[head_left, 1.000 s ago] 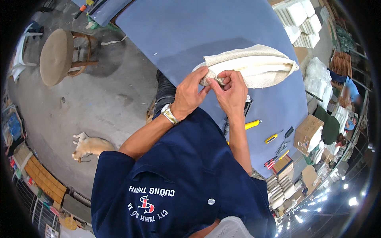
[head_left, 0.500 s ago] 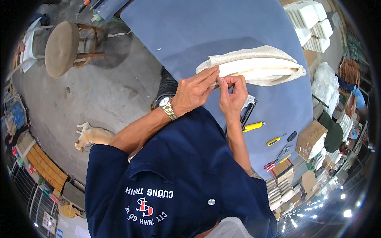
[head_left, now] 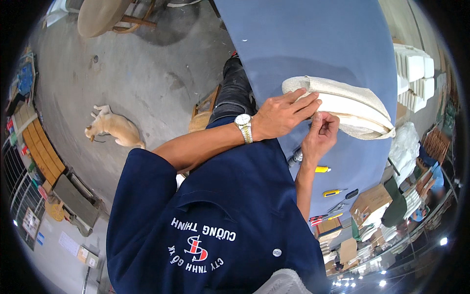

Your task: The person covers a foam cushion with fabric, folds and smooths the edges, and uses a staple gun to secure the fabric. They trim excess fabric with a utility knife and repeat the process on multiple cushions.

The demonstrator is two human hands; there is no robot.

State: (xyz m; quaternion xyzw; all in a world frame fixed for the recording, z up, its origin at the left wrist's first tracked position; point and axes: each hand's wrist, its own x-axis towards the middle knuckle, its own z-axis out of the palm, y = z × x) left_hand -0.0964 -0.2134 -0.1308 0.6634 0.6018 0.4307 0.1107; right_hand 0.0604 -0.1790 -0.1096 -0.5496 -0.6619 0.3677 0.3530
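A long, curved cushion [head_left: 338, 107] with a white underside lies on the blue-grey table [head_left: 342, 44]; its light beige fabric cover [head_left: 364, 95] is folded around the rim. My left hand [head_left: 281, 115], wearing a watch, holds the left part of the cushion. Its fingers reach over the fabric edge onto the white face; the thumb is hidden. Close beside it, my right hand [head_left: 319, 134] pinches the near edge of the cover between thumb and forefinger. Whether anything small is in that pinch cannot be made out.
Right of my right forearm lie a yellow-handled tool [head_left: 332, 193] and pliers [head_left: 338, 208]. A cardboard box [head_left: 371, 203] stands at the table's right edge. Left on the floor are a dog [head_left: 115, 128] and a round padded stool [head_left: 100, 17]. White pads [head_left: 415, 73] are stacked beyond the table.
My view has turned, so the table and cushion appear farther right and the cushion lower. Both hands keep their place at the cushion's edge. The dog shows more fully.
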